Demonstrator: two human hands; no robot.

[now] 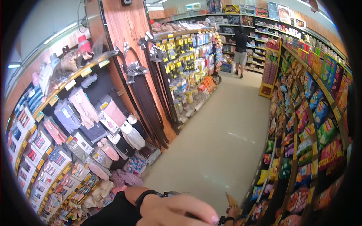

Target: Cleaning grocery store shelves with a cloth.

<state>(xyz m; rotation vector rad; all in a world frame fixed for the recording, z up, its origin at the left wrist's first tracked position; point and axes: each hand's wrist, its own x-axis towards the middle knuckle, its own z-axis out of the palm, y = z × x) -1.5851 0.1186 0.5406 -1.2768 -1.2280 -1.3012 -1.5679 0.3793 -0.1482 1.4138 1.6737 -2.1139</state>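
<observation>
My left hand (181, 210) is raised close to the camera at the bottom of the view, with a black sleeve (113, 210) and a black wrist strap (144, 195) behind it. Its fingers bend down past the lower edge, so whether they hold anything is hidden. Lower and farther off, what appears to be my right hand (233, 211) grips a tan, pointed object (231, 200), perhaps paper or card. A dark band (227, 219) circles that wrist. Beside the right hand runs the snack rack (295, 124), filled with bright packets such as a green Lay's bag (327, 130).
A pale floor aisle (209, 135) runs ahead. Socks and boxed clothing (82, 144) line the left shelves; belts (144, 96) hang on a wooden pillar (124, 21). A yellow display stand (271, 67) juts out at right. A person (241, 48) walks at the far end.
</observation>
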